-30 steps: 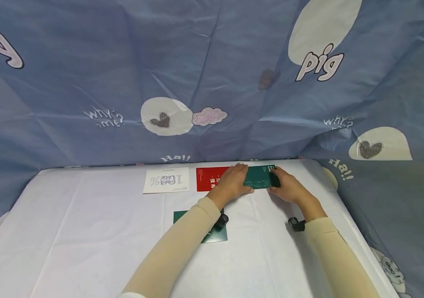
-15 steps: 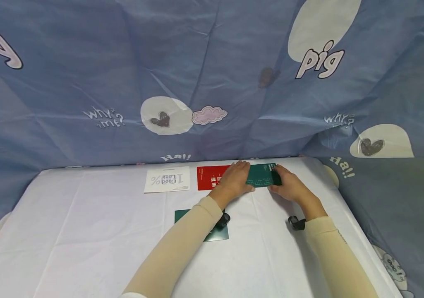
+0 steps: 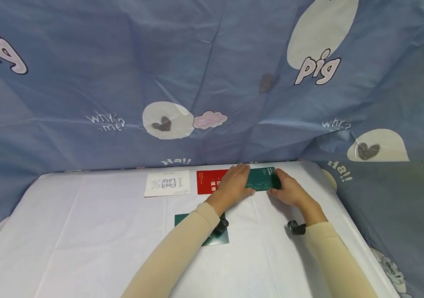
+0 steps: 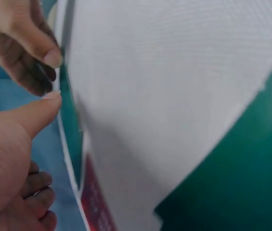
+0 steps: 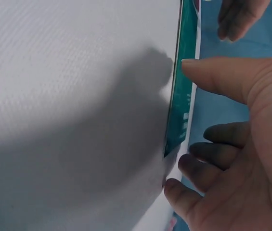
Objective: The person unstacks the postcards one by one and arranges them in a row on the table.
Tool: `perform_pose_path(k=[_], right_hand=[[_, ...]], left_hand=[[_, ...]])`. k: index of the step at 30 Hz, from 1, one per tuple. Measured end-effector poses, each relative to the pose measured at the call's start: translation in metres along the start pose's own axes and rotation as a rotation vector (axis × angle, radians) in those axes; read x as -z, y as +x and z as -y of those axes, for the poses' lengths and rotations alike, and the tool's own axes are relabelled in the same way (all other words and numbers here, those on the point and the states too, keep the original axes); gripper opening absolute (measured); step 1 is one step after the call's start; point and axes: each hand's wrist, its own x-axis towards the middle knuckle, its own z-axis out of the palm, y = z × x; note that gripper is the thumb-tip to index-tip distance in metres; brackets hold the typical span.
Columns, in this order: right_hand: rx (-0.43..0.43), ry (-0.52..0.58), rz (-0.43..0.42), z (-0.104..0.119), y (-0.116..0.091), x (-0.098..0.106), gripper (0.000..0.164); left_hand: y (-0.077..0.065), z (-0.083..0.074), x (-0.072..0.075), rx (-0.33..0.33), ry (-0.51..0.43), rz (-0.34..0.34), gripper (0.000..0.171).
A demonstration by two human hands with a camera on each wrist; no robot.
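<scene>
A green card (image 3: 262, 179) with white print lies flat near the table's back edge, between the two hands. My left hand (image 3: 234, 182) rests over its left end with straight fingers and overlaps a red card (image 3: 206, 182) beside it. At the right end is my right hand (image 3: 288, 188), its thumb at the near corner and its fingers by the far one. In the right wrist view the thumb touches the green card (image 5: 181, 103), while the other fingers stay loosely bent. A second dark green card (image 3: 220, 238) lies nearer, partly hidden under my left forearm.
A white card (image 3: 167, 183) reading "Good Luck" lies left of the red one. The table (image 3: 96, 248) has a white cloth. Blue printed fabric (image 3: 212, 74) rises behind the table and along its right side.
</scene>
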Motion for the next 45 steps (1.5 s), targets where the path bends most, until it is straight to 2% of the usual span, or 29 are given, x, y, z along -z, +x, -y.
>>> perform_pose_path(k=[5,12,19,27,32,38,45], right_hand=[[0.073,-0.036,-0.011,0.011,-0.009,0.001,0.085],[0.189,-0.092,-0.023,0.040,-0.027,0.005,0.088],[0.260,-0.185,-0.014,0.076,-0.042,0.002,0.093],[0.356,-0.230,-0.010,0.108,-0.056,-0.012,0.101],[0.441,-0.301,-0.005,0.125,-0.066,-0.026,0.103],[0.540,-0.364,0.023,0.137,-0.072,-0.050,0.106],[0.555,-0.330,0.093,0.142,-0.072,-0.072,0.107]], left_hand=[[-0.017,0.005,0.016,-0.032,-0.060,-0.009,0.090],[-0.048,0.016,0.038,-0.084,-0.140,-0.017,0.094],[-0.082,0.031,0.051,-0.157,-0.154,-0.069,0.094],[-0.119,0.039,0.061,-0.148,-0.136,-0.059,0.099],[-0.145,0.044,0.062,-0.150,-0.130,-0.050,0.102],[-0.178,0.058,0.054,-0.154,-0.147,-0.047,0.106],[-0.208,0.082,0.038,-0.099,-0.179,-0.025,0.117]])
